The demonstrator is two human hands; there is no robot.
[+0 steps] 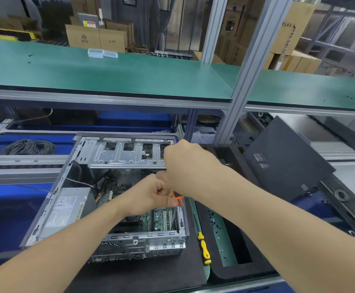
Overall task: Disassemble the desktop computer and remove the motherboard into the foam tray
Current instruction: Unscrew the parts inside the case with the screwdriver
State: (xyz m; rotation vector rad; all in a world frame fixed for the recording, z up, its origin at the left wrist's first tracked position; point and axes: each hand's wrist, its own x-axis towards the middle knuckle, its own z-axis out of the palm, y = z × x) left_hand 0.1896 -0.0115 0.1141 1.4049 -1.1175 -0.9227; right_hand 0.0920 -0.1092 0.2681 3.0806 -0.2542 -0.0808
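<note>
Forearms reach over the open case; my left grip pinches the orange-handled screwdriver, my right grip curls above on something I cannot tell, so I keep the shaft square to the motherboard lying in the case floor, left of the foam tray.

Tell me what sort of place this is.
Most likely an electronics teardown or assembly workshop inside a warehouse. The signs are a green-matted bench shelf on aluminium framing, stacked cardboard boxes behind it, and an opened desktop computer lying beside a black foam tray.
</note>
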